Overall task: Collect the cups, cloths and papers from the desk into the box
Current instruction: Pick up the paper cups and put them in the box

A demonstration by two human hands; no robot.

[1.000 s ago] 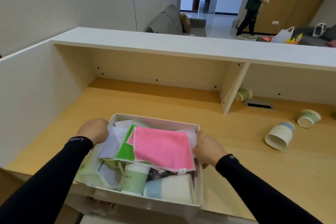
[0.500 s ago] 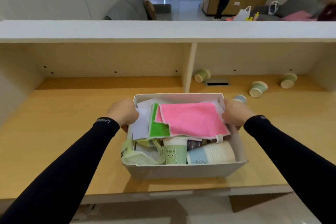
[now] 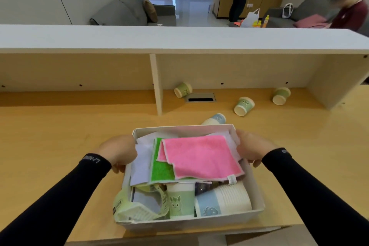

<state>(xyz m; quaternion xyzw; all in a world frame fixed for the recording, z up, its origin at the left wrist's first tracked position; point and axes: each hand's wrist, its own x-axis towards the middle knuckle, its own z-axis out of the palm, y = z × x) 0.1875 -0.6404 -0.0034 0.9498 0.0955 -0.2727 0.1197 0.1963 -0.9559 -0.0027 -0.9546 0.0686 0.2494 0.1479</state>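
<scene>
The box [image 3: 191, 223] sits on the desk [image 3: 60, 136] near its front edge, and it is already well filled. A pink cloth [image 3: 201, 158] lies on top, over a green cloth [image 3: 160, 168] and some white papers [image 3: 140, 164]. Below them, toward the near wall, lie a green cup [image 3: 180, 199], a ribbed white-and-blue cup [image 3: 223, 198] and a pale green basket-like thing [image 3: 137, 208] that I cannot identify for certain.

The left hand [image 3: 117, 151] clasps the box's left wall and the right hand [image 3: 250, 147] clasps its right wall, so each grip is closed on the box rather than on any loose item.

The job is not finished. Four cups remain out on the desk: a blue one [image 3: 215, 119] on its side just behind the box, a green one [image 3: 244, 106] further back, another [image 3: 182, 90] by the divider [image 3: 156, 84] and cable slot [image 3: 200, 98], and one [image 3: 281, 95] at the far right. No cloth or paper shows loose on the desk, so likely only these cups are left to gather.
</scene>
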